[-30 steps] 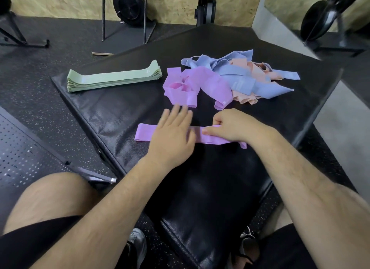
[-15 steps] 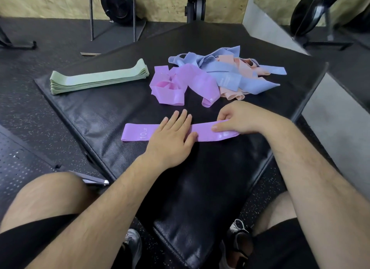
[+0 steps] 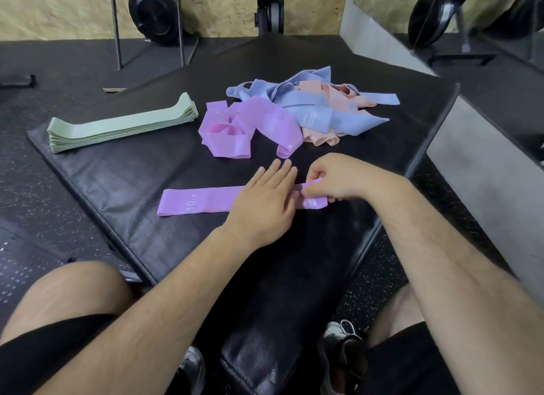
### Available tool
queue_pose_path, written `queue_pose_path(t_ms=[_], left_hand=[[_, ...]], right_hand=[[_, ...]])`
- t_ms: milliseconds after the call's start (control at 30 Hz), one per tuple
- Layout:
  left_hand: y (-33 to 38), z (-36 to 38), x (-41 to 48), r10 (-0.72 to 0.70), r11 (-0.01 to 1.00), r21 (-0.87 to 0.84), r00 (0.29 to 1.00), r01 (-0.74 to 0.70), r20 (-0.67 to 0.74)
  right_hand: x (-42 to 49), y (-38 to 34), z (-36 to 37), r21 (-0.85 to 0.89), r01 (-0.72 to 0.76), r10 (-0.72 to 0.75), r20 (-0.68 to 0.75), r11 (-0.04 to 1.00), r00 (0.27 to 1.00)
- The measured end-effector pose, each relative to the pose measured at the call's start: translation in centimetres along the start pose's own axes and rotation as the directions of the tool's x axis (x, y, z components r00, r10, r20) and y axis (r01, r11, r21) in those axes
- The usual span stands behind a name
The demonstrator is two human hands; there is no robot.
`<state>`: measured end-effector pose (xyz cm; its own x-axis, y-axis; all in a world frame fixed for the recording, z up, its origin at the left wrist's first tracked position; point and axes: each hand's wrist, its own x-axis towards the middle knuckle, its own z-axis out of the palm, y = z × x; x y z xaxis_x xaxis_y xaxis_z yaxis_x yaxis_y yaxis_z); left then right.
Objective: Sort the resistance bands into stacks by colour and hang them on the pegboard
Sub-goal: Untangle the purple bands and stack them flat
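Left hand (image 3: pixel 262 206) lies flat, fingers straight and together, pressing the flat purple "10 LB" resistance band (image 3: pixel 200 201) onto the black padded desk (image 3: pixel 123 171). The band's long axis runs left to right. Right hand (image 3: pixel 338 180) seemingly pinches its right end.

Left hand (image 3: pixel 265 206) flat, palm down, fingers straight. Right hand (image 3: pixel 338 180) curled, pinching purple band (image 3: pixel 200 202) end.
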<state>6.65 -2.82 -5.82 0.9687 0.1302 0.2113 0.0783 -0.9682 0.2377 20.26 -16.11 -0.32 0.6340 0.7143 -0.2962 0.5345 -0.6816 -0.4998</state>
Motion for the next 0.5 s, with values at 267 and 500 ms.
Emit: queue_pose_path(t_ms=[267,500], left_hand=[[-0.1,1.1,0.7,0.007,1.0,-0.024,0.991,-0.003,0.134],[0.1,1.0,0.7,-0.012,0.998,-0.061,0.993,0.019,0.116]], right_hand=[[-0.5,0.8,-0.4,0.067,0.051,-0.052,0.015,0.996,0.999],[-2.1,1.1,-0.9,-0.014,0.09,-0.09,0.001,0.996,0.996]])
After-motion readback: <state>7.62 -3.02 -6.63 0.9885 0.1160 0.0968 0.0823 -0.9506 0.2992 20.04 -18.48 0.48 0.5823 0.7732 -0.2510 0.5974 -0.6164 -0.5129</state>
